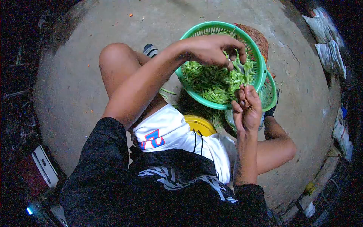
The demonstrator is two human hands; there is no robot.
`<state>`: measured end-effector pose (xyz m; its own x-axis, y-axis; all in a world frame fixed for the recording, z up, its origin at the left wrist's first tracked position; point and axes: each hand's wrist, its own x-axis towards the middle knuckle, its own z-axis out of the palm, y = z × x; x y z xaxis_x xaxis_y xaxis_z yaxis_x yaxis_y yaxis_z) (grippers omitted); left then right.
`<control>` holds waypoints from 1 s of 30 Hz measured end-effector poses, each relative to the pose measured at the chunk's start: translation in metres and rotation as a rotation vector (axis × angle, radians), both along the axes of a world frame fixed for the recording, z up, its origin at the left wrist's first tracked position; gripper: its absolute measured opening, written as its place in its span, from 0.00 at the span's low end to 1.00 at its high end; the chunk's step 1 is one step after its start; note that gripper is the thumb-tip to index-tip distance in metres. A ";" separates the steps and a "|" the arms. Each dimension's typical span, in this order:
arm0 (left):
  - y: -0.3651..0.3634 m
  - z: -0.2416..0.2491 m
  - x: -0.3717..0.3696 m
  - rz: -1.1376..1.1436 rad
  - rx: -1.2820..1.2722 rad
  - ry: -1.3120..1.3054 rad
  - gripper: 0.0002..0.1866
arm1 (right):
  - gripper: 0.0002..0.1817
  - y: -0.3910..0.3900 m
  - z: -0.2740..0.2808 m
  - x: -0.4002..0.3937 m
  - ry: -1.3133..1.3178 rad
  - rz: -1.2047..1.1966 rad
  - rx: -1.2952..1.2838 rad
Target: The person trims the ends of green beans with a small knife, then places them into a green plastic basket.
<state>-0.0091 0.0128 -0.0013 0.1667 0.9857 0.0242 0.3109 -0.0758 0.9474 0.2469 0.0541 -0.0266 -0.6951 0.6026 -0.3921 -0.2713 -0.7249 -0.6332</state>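
My left hand (217,51) reaches over a round green basket (211,102), its fingers curved and apart, with nothing clearly held. Below it my right hand (247,108) is at the basket's near right rim, its thumb and fingertips pinched on the lower end of a pale green vegetable piece (247,72). That piece fans out upward near my left fingertips. Inside the basket lie many light green vegetable pieces (215,94) and a darker, finely leafed green heap (206,77).
A second green basket (269,92) sits partly under the first, beside a reddish mesh sack (257,39). A yellow round container (200,125) stands between my legs. Pale bags (329,56) lie at the right edge of the concrete floor (75,94).
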 end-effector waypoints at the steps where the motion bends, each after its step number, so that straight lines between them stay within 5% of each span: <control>1: -0.001 0.001 0.005 -0.023 -0.032 -0.019 0.22 | 0.02 -0.001 -0.001 0.000 0.026 0.005 0.002; 17: 0.001 -0.001 -0.003 -0.054 -0.021 -0.074 0.21 | 0.03 -0.002 0.003 -0.002 0.051 -0.043 0.040; 20: -0.004 0.006 -0.002 -0.047 -0.103 -0.089 0.23 | 0.09 0.004 0.003 -0.002 -0.086 -0.017 0.117; 22: -0.005 0.003 -0.010 0.114 0.077 0.114 0.24 | 0.18 0.015 0.015 -0.008 -0.500 0.043 0.667; 23: -0.005 0.003 -0.016 0.178 0.008 0.447 0.25 | 0.23 0.035 0.007 -0.001 -0.572 0.045 0.836; 25: -0.014 0.012 -0.013 0.237 -0.041 0.563 0.26 | 0.21 0.073 0.005 0.005 -0.640 -0.106 1.219; 27: -0.019 0.025 -0.006 0.292 -0.087 0.678 0.26 | 0.18 0.111 0.020 0.008 -0.708 -0.195 1.191; 30: -0.018 0.040 0.001 0.288 0.053 0.358 0.27 | 0.16 0.180 0.003 0.017 -0.802 -0.288 1.101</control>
